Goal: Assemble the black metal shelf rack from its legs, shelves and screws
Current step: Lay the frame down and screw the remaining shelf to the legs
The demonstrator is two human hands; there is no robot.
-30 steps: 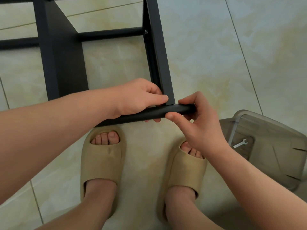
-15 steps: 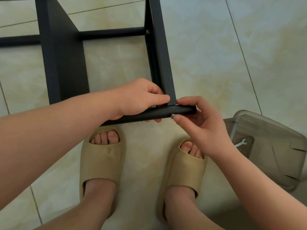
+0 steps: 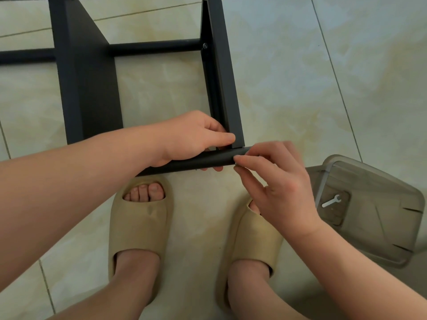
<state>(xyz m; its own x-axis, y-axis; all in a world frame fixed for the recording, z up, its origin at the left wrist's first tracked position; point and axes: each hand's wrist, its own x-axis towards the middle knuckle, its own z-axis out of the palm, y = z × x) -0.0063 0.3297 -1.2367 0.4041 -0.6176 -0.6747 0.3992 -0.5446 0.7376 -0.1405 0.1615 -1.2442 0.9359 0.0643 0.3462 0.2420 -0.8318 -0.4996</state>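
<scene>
Rack: black frame (image 3: 87, 88) on the tile floor, same spot as before.
Left hand: (image 3: 196, 139) still wrapped round the round bar (image 3: 198, 160) where it meets the upright leg (image 3: 221, 77).
Right hand: (image 3: 277, 181) has slid over the bar's end, which showed a moment ago; thumb and forefinger pinch a tiny screw (image 3: 235, 163) against the bar.
Bin: clear plastic (image 3: 381, 204), off to the right, wrench (image 3: 330, 201) showing through, unmoved.

- Left hand (image 3: 191, 137), right hand (image 3: 277, 181) and forearms (image 3: 69, 181): bare.
- Left slide (image 3: 141, 225), right slide (image 3: 254, 239): tan moulded foam, smooth and thick, with one wide band over each foot.
- Open fronts: toes (image 3: 147, 191) show in the left slide.
</scene>
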